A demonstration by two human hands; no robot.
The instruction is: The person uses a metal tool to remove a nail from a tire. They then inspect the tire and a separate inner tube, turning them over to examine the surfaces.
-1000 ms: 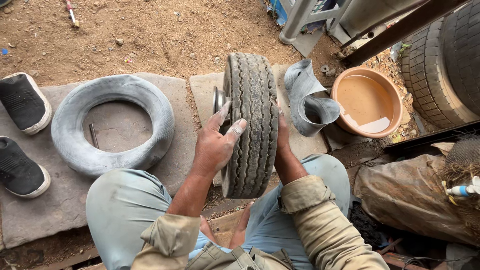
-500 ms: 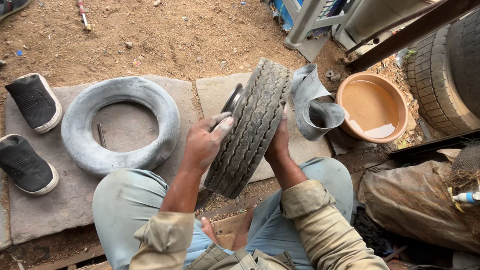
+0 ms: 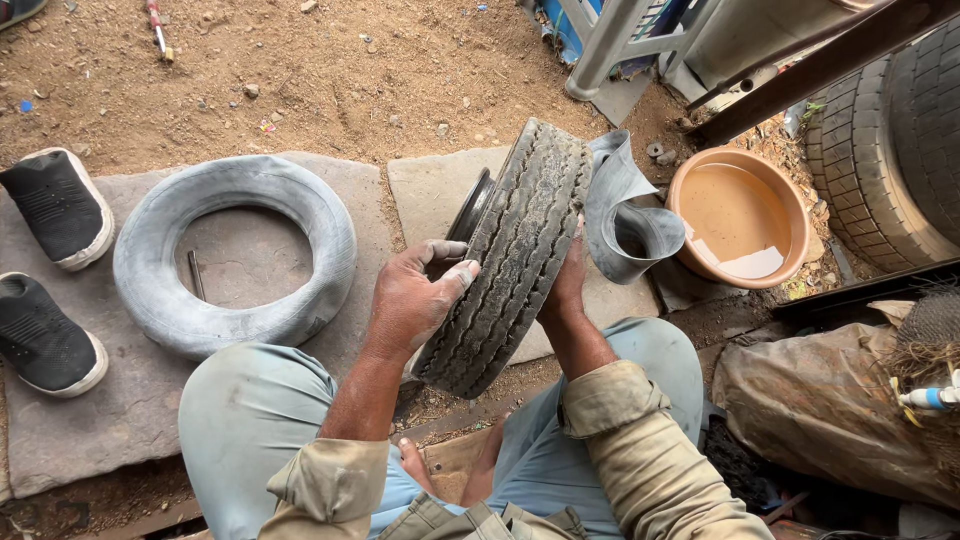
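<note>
Two black shoes (image 3: 45, 270) and a grey inner tube (image 3: 235, 255) are lying on the stone slab (image 3: 90, 420) at the left. The left hand (image 3: 415, 300) and right hand (image 3: 568, 285) are clasping the worn tyre (image 3: 515, 255), tilted on edge between the knees. It could tip rightward, I think, onto the rubber flap (image 3: 625, 215) and orange basin (image 3: 740, 215) crowding that side.
</note>
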